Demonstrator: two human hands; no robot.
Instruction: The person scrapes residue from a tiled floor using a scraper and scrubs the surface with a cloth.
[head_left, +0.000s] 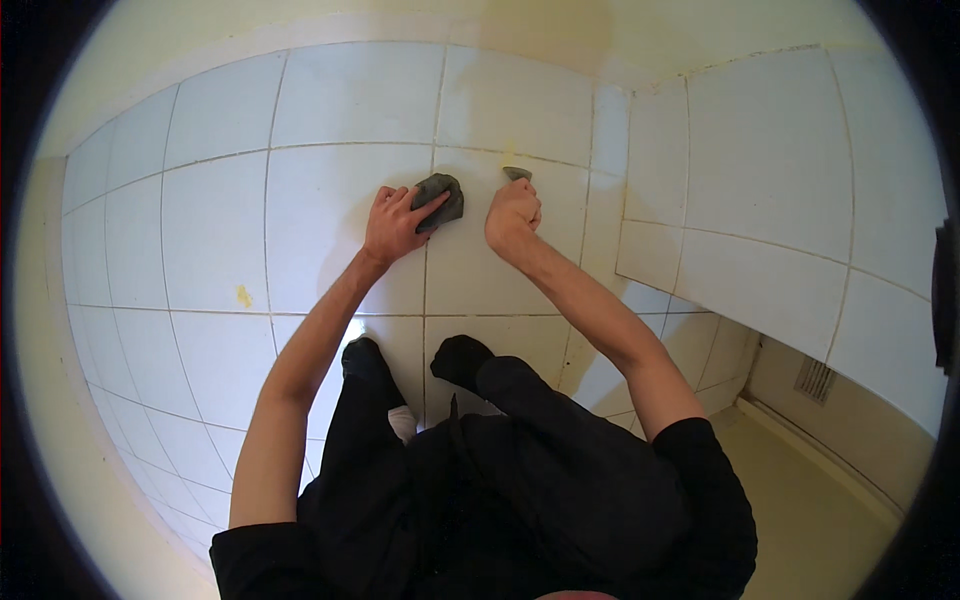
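Note:
My left hand (394, 224) presses a crumpled dark grey cloth (440, 203) against the white tiles (350, 230), next to a vertical grout line. To its right, my right hand (514, 208) is closed in a fist around a small tool with a flat, grey metal blade (517, 173), which looks like a scraper. Its handle is hidden inside my fingers. The blade points away from me, close to a faint yellow smear (510, 158) by a grout line. Whether the blade touches the tile, I cannot tell.
Another yellow patch (244, 296) marks a tile on the left. My feet in dark socks (460, 362) are below my hands. At the right a tiled block (760, 220) juts out, with a small vent grille (815, 380) beneath it. A dark object (943, 300) sits at the right rim.

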